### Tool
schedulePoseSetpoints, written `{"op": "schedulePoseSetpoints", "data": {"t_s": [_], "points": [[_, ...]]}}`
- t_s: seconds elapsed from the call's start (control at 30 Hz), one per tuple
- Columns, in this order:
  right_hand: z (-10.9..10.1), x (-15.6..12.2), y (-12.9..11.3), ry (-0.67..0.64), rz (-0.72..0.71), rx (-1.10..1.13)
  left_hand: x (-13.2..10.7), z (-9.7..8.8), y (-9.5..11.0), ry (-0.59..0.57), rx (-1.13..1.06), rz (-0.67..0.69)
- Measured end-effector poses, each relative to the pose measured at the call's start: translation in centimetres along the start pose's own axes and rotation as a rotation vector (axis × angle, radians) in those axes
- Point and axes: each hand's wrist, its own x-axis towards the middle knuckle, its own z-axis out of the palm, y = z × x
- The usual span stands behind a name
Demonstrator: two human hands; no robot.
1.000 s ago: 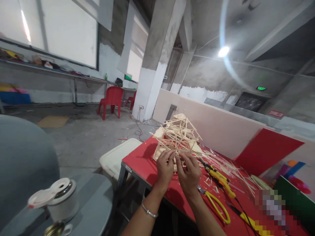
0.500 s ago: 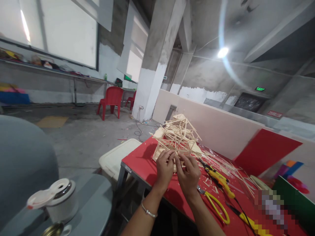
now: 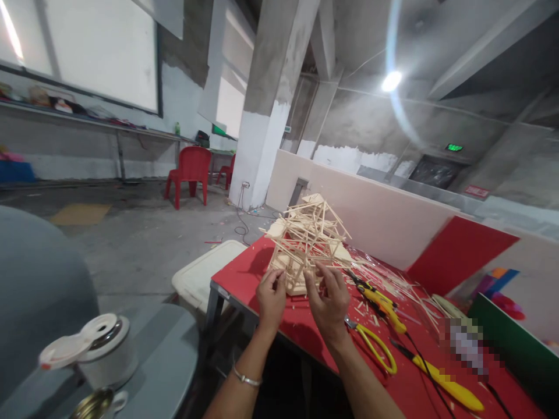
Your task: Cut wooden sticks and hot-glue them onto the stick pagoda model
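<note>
A model made of thin pale wooden sticks (image 3: 312, 238) stands on the red-topped table (image 3: 238, 276), its lower frame facing me. My left hand (image 3: 271, 297) is at the model's front left corner, with thumb and fingertips pinched together; whatever lies between them is too small to make out. Close by on the right, my right hand (image 3: 328, 299) is in front of the frame. Its thumb and index finger are apart, the other fingers curled, and I see nothing held in it. The model's front right part is partly hidden behind this hand.
Right of my hands lie a yellow glue gun (image 3: 384, 305), yellow-handled scissors (image 3: 378, 349) and a yellow-handled tool (image 3: 449, 381). Loose sticks (image 3: 397, 279) and offcuts are scattered behind them. A white lidded cup (image 3: 107, 352) stands on a grey stool (image 3: 168, 337) to the left.
My hands were together at the front of the model and are now apart. The left has moved left; the right hand's thumb and index finger have spread. The view has shifted slightly.
</note>
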Motion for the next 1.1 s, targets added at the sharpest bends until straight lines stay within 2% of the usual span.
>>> {"op": "schedulePoseSetpoints", "data": {"t_s": [0.13,0.23,0.37,0.5,0.7,0.87,1.1], "points": [[-0.9,-1.7,1.0,-0.014,0.064,-0.005,-2.1,-1.0,-0.6,-0.275,0.198,0.007],[-1.7,-2.7,2.2,-0.018,0.128,-0.016,-3.1,-0.6,-0.6,-0.404,0.347,-0.007],[-2.7,-3.3,3.2,-0.029,0.208,-0.03,-3.5,0.5,-0.5,-0.503,0.454,-0.026],[-3.2,-4.0,3.6,-0.109,0.258,-0.013,-3.5,0.6,-0.2,-0.519,0.438,-0.041],[-2.8,-4.8,3.6,-0.247,0.293,0.061,-3.1,0.5,0.0,-0.482,0.196,-0.102],[-2.2,-4.0,2.4,-0.403,0.24,0.232,-2.1,0.2,0.1,-0.47,-0.161,-0.306],[-3.0,-2.9,1.1,-0.47,0.198,0.314,-0.4,-1.5,1.4,-0.569,-0.542,-0.532]]}}
